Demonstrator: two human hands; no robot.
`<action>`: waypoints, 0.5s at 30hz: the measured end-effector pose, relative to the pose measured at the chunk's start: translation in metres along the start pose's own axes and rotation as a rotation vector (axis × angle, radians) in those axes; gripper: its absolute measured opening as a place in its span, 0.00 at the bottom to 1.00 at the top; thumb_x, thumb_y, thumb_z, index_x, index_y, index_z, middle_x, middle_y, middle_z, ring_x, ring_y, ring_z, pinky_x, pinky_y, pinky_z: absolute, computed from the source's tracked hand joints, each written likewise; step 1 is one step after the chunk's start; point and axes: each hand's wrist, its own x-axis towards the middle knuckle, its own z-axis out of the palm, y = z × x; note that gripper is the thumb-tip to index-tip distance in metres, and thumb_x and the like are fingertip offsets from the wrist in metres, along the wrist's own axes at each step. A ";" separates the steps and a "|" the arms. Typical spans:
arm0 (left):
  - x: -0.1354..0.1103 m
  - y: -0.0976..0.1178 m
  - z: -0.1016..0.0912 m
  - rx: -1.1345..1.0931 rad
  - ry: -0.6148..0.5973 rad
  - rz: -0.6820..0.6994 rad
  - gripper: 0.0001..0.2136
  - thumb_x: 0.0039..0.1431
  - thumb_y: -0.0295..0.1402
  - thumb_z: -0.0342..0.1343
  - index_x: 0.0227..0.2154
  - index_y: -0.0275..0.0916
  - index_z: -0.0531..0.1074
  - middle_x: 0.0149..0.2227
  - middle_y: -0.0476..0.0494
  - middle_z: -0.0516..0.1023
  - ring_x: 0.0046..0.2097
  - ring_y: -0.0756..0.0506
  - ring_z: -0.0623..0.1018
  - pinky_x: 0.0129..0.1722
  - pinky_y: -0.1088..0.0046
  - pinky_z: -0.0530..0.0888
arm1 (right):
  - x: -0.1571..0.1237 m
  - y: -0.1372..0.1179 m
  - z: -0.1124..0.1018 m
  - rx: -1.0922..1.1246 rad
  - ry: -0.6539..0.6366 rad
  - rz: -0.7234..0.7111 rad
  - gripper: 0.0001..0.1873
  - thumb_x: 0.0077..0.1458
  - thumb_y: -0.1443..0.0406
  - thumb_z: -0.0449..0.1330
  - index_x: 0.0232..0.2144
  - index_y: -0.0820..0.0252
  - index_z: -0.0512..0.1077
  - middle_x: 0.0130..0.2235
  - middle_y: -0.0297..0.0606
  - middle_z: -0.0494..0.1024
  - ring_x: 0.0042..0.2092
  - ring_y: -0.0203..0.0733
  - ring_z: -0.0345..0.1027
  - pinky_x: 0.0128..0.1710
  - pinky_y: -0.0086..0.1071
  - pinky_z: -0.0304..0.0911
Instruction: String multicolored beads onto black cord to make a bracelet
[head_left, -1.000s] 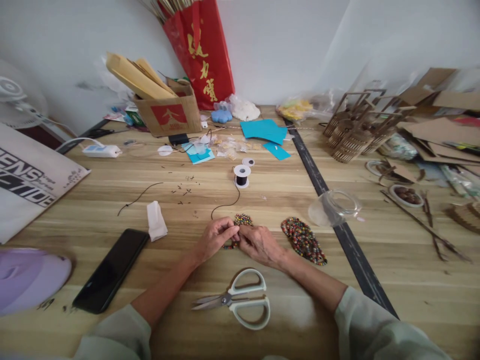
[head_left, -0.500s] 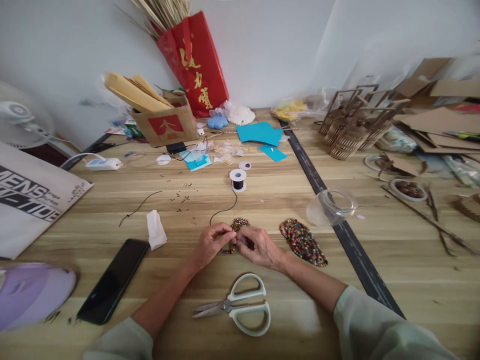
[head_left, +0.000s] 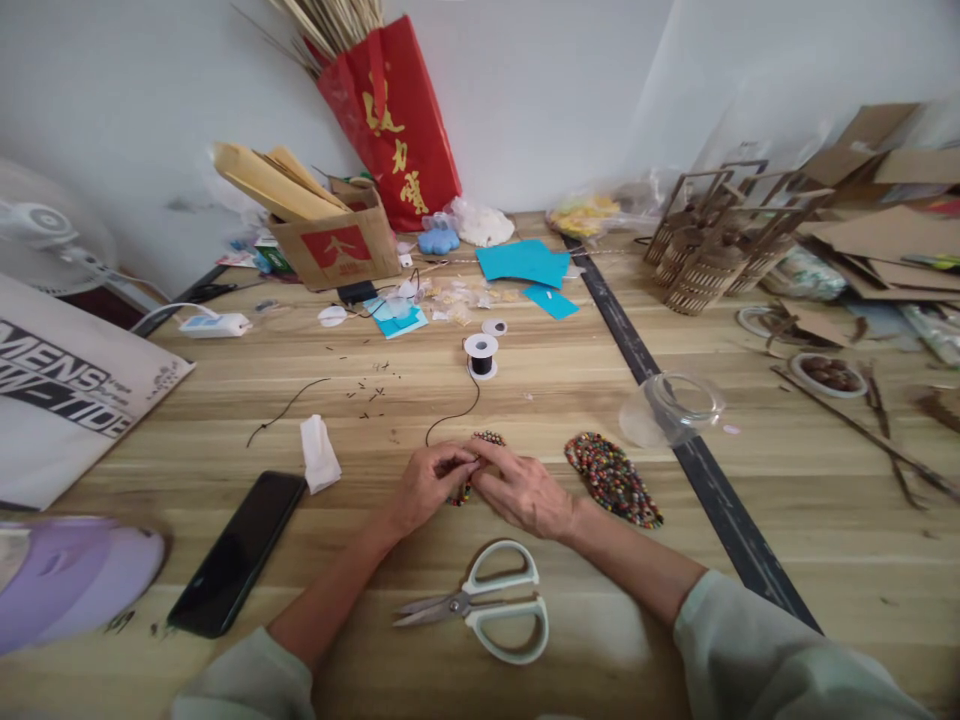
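My left hand [head_left: 427,483] and my right hand [head_left: 525,490] meet at the middle of the wooden table [head_left: 525,400], fingers pinched together on a small beaded piece [head_left: 486,438] of many colours, mostly hidden under them. A thin black cord [head_left: 454,412] runs from the piece up to a white spool [head_left: 481,353]. A larger oval beaded mat [head_left: 613,478] lies just right of my right hand. White-handled scissors [head_left: 487,604] lie shut below my hands.
A black phone [head_left: 238,551] and a folded white tissue [head_left: 318,453] lie to the left. A clear plastic cup [head_left: 671,408] lies tipped at the right. A cardboard box [head_left: 334,240], a red bag [head_left: 390,115], blue paper [head_left: 525,263] and wooden frames [head_left: 712,245] stand behind.
My hands have stayed on the beaded piece with small finger shifts; my right fingers now cover more of it. The view has drifted slightly.
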 end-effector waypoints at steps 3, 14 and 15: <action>-0.001 0.003 -0.002 0.096 -0.019 0.030 0.08 0.57 0.32 0.55 0.28 0.35 0.76 0.30 0.43 0.77 0.35 0.47 0.75 0.38 0.73 0.71 | 0.001 0.001 0.000 0.017 0.003 -0.030 0.10 0.63 0.71 0.47 0.42 0.62 0.68 0.52 0.49 0.67 0.50 0.44 0.65 0.44 0.35 0.68; 0.001 -0.003 -0.008 0.110 -0.001 0.169 0.06 0.55 0.29 0.58 0.35 0.35 0.77 0.36 0.40 0.76 0.40 0.44 0.75 0.43 0.67 0.71 | 0.003 0.006 0.001 0.128 0.132 0.025 0.05 0.63 0.71 0.50 0.39 0.62 0.66 0.36 0.44 0.74 0.38 0.42 0.67 0.37 0.34 0.68; 0.002 -0.004 -0.008 0.123 0.011 0.192 0.06 0.54 0.28 0.59 0.35 0.35 0.77 0.36 0.40 0.76 0.41 0.44 0.74 0.44 0.66 0.71 | 0.003 0.006 0.001 0.134 0.140 0.032 0.05 0.63 0.70 0.50 0.38 0.62 0.66 0.36 0.44 0.73 0.38 0.42 0.67 0.37 0.33 0.68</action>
